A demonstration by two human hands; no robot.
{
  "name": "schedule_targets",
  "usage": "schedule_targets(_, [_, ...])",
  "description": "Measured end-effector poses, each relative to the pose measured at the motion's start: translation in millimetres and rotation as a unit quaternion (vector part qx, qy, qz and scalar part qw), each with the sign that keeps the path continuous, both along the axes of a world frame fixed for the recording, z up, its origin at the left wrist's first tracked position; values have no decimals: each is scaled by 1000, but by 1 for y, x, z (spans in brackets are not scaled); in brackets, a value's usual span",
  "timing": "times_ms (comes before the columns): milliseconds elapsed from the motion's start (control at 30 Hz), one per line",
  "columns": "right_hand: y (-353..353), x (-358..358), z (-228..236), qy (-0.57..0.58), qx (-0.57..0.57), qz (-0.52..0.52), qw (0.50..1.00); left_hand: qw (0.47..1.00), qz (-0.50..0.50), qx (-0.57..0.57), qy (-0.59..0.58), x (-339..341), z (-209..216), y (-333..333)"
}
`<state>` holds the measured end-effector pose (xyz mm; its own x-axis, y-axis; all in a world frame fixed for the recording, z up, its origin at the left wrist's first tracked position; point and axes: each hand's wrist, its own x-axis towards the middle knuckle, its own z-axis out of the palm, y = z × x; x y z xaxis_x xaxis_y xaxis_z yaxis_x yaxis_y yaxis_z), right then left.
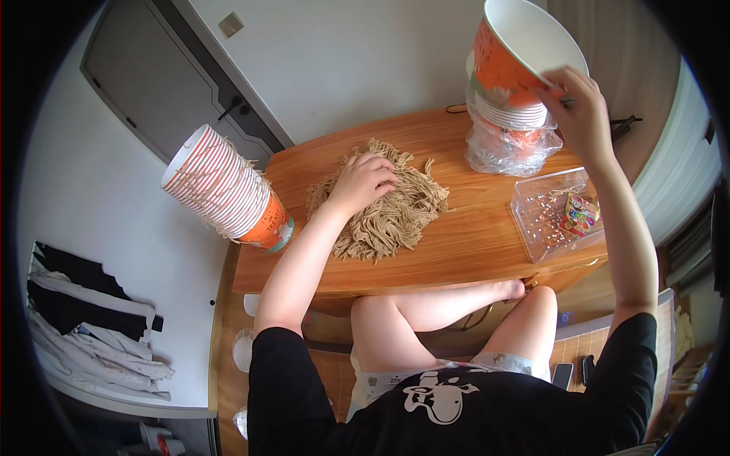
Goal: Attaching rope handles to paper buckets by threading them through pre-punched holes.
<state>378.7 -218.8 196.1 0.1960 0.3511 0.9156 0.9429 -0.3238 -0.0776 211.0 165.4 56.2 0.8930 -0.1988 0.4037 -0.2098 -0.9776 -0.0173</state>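
My right hand (579, 106) pinches the near rim of an orange and white paper bucket (506, 64), whose white inside faces up. This bucket is tilted above a stack of similar paper buckets (513, 121) wrapped in clear plastic film. Whether its base has come free of that stack cannot be made out. My left hand (366, 181) lies on a loose heap of tan noodle-like strands (395, 216), fingers slightly bent and apart. On the left of the table leans a tall stack of nested paper buckets (228, 190), with tan strands hanging out between the rims.
A clear plastic tray (525, 216) with small beads and a colourful packet (579, 215) sits at the right of the wooden table (471, 243). A grey door (171, 76) is behind on the left. Folded clothes (99, 304) lie at far left. A phone (562, 375) lies beside my leg.
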Motion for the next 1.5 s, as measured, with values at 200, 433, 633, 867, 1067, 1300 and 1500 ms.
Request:
schedule_targets(200, [-35,-106,-42,33,-68,125,989,997,-50,51,-20,3,1,-7])
schedule_targets(433, [-37,-155,-96,105,-165,216,957,1000,4,-7,15,10,0,-17])
schedule_targets(633, [-29,-170,-118,93,-161,219,958,992,51,-87,78,1,14,-20])
schedule_targets(867, [-20,-181,-129,74,-163,186,966,941,28,-317,115,-11,23,-7])
schedule_targets(1067, [0,-192,-135,129,-135,128,974,851,-79,-519,-29,-73,68,-62])
schedule_targets(1300, [18,-244,-135,235,68,318,916,908,-246,-340,-1,-179,93,-192])
schedule_targets(1500, [-5,-239,-148,266,-80,510,814,753,-182,-625,101,-221,39,-200])
